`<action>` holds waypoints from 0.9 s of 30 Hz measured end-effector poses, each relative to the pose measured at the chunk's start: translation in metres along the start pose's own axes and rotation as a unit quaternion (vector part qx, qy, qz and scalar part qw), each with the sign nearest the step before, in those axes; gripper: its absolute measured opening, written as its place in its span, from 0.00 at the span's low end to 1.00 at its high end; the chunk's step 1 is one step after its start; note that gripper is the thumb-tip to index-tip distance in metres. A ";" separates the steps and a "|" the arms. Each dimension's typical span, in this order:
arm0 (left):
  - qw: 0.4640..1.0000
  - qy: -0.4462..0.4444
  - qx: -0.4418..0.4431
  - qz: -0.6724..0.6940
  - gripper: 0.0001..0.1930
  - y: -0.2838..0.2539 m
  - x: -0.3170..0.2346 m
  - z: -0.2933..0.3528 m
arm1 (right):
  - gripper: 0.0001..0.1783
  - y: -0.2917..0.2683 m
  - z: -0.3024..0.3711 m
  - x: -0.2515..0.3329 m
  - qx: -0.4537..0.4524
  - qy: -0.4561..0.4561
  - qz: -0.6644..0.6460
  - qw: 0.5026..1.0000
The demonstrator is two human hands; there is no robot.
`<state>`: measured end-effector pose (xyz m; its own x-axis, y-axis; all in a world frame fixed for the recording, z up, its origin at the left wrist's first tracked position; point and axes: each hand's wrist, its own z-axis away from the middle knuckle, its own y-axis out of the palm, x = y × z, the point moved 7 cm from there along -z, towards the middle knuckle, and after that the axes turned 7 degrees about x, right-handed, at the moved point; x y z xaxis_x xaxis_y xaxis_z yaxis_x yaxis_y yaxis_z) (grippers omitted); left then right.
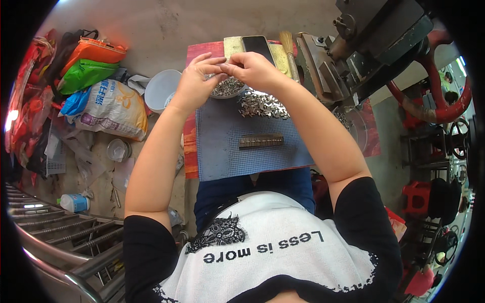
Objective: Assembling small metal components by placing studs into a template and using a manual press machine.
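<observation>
Upper middle of the frame, our left hand [194, 83] and right hand [255, 68] pinch tiny metal pieces [262, 106] together over a small bowl [226, 89], just above the blue mat [227, 151].

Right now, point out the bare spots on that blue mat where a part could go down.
The blue mat is bare along its near edge, below the dark row of parts, and down its left strip. It is crowded at the far end: the loose metal pile, the bowl of parts, and the left hand and right hand working over them.
</observation>
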<state>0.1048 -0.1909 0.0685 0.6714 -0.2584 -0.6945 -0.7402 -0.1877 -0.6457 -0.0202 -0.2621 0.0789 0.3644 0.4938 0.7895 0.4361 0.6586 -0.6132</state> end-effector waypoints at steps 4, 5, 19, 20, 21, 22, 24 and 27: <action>1.000 0.004 -0.022 0.009 0.11 -0.003 -0.003 0.005 | 0.20 0.001 -0.004 -0.003 -0.006 0.012 -0.028 1.000; 1.000 0.005 -0.021 0.009 0.11 -0.002 -0.005 0.004 | 0.20 0.000 -0.004 -0.006 -0.012 0.039 -0.095 0.995; 0.990 -0.010 -0.093 -0.110 0.09 -0.004 -0.011 0.008 | 0.14 0.005 -0.006 -0.020 -0.082 0.010 -0.197 0.977; 0.989 -0.011 -0.093 -0.111 0.09 -0.003 -0.012 0.010 | 0.14 0.006 -0.006 -0.017 -0.081 0.009 -0.198 0.977; 0.984 -0.010 -0.105 -0.147 0.10 -0.004 -0.014 0.012 | 0.13 0.005 -0.006 -0.015 -0.083 0.025 -0.138 0.987; 0.976 -0.010 -0.116 -0.182 0.11 -0.004 -0.016 0.014 | 0.13 0.005 -0.005 -0.012 -0.085 0.040 -0.077 0.993; 0.975 -0.016 -0.110 -0.191 0.12 -0.006 -0.020 0.016 | 0.12 0.002 -0.005 -0.014 -0.087 0.053 -0.089 0.991; 0.971 -0.023 -0.116 -0.207 0.14 -0.011 -0.022 0.016 | 0.13 0.006 -0.008 -0.022 -0.064 0.052 -0.107 0.991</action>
<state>0.0990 -0.1679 0.0855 0.9105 -0.0730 -0.4069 -0.3903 -0.4766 -0.7877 -0.0195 -0.2734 0.0572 0.3323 0.2851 0.8991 0.6103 0.6618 -0.4354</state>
